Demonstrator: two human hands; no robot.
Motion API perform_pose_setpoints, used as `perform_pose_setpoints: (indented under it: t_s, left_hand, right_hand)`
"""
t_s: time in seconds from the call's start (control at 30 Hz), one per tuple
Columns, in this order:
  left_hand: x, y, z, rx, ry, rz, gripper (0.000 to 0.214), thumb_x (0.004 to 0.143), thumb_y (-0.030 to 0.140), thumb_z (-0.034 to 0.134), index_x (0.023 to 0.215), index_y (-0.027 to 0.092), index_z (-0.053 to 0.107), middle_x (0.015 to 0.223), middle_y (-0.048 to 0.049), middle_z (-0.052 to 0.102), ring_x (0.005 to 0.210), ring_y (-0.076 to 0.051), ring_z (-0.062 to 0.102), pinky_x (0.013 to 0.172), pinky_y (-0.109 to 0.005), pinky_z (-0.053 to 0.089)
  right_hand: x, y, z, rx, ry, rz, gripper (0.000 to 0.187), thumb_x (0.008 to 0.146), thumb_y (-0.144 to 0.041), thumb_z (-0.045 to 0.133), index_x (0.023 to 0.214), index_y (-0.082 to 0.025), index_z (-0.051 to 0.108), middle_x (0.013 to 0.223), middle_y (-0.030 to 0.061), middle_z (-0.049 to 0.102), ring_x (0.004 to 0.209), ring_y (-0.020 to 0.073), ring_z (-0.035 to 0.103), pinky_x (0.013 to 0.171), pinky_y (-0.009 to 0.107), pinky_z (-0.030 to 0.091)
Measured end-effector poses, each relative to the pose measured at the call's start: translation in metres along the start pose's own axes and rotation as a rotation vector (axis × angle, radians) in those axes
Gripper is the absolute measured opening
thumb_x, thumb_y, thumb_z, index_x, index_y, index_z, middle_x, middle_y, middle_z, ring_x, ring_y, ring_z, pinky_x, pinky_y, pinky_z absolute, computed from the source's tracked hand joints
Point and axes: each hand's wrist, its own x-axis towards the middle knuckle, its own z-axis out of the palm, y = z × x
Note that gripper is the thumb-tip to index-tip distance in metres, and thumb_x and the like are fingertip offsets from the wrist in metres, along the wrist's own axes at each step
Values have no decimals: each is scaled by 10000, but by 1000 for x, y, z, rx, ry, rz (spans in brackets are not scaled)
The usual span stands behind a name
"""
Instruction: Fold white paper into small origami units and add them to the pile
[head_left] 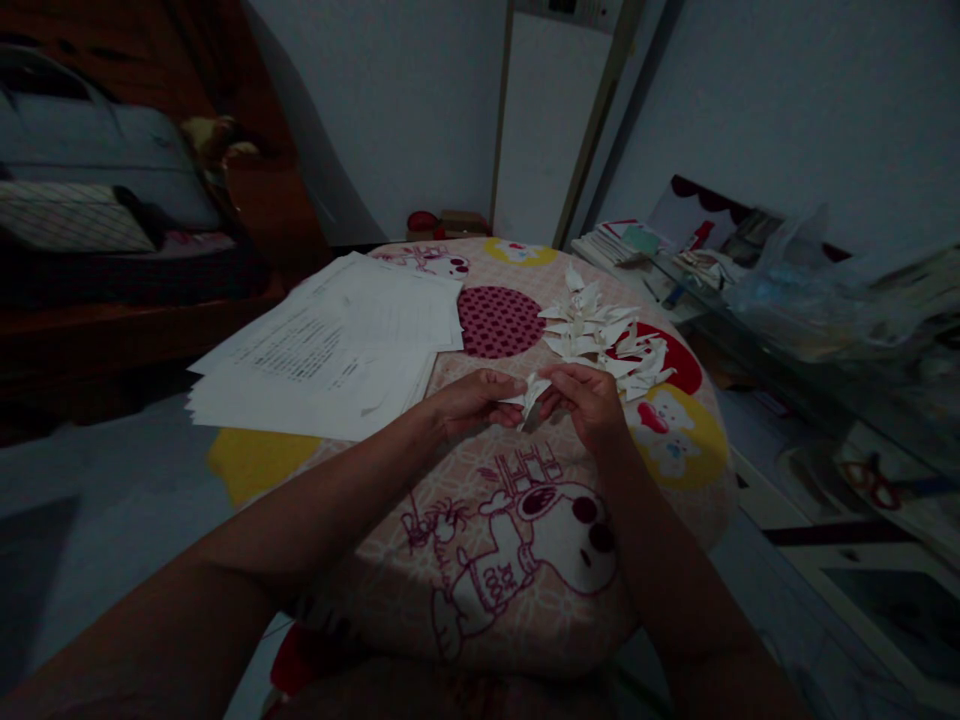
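My left hand (474,398) and my right hand (586,398) meet over a cushioned surface with a cartoon-dog print (517,540). Between their pinched fingertips sits a small folded white paper piece (531,393). Both hands have their fingers closed on it. Just beyond my right hand lies a pile of several folded white paper shapes (604,335). A stack of printed white sheets (337,345) lies to the left of my left hand.
A glass shelf at the right holds books (626,242), plastic bags (814,285) and clutter. A bed with bags (105,180) stands at the back left. A white door (547,120) is behind the cushion. Grey floor (112,500) lies at the left.
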Motion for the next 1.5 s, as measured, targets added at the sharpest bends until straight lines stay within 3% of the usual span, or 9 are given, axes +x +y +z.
perform_pose_setpoints:
  t_s: [0.13, 0.37, 0.53, 0.87, 1.2, 1.5]
  left_hand:
    - [1, -1, -1, 40, -28, 104, 315, 690, 342, 886, 683, 101, 684, 611, -60, 694, 516, -111, 638, 533, -199, 529]
    - [1, -2, 3, 205, 149, 279, 309, 682, 353, 841, 620, 125, 642, 588, -18, 658, 522, -106, 624, 548, -213, 522]
    - [-1, -4, 4, 268, 165, 334, 285, 720, 368, 791, 646, 127, 658, 592, -26, 669, 510, -95, 603, 551, -216, 502]
    - [1, -5, 3, 298, 165, 359, 284, 706, 370, 781, 624, 135, 644, 585, -22, 658, 522, -106, 609, 552, -231, 501]
    - [0, 0, 1, 496, 184, 434, 232, 723, 323, 724, 622, 132, 641, 535, -10, 616, 472, -93, 545, 490, -212, 423]
    - [0, -1, 3, 440, 177, 394, 319, 771, 411, 724, 626, 144, 625, 563, -22, 637, 495, -97, 565, 518, -225, 462]
  right_hand:
    - [-2, -1, 2, 2, 32, -29, 387, 792, -431, 760, 1083, -178, 716, 670, -2, 722, 501, 128, 647, 511, 250, 536]
    - [-3, 1, 9, -71, -14, -16, 298, 736, -341, 797, 963, -169, 710, 683, -4, 710, 515, 115, 623, 516, 245, 532]
    - [-3, 4, 11, -93, -15, -22, 279, 694, -284, 811, 925, -171, 703, 663, -27, 663, 544, 106, 613, 524, 233, 516]
    - [-4, -1, 11, -98, 10, -14, 287, 702, -315, 815, 928, -161, 725, 724, 4, 703, 535, 100, 603, 526, 248, 521]
    - [-1, 6, 6, -147, -11, -25, 102, 736, -277, 736, 775, -183, 730, 643, 3, 713, 575, 144, 659, 581, 279, 559]
    - [-3, 4, 9, -91, -10, -54, 182, 787, -370, 744, 764, -192, 720, 640, 3, 698, 558, 144, 657, 583, 288, 564]
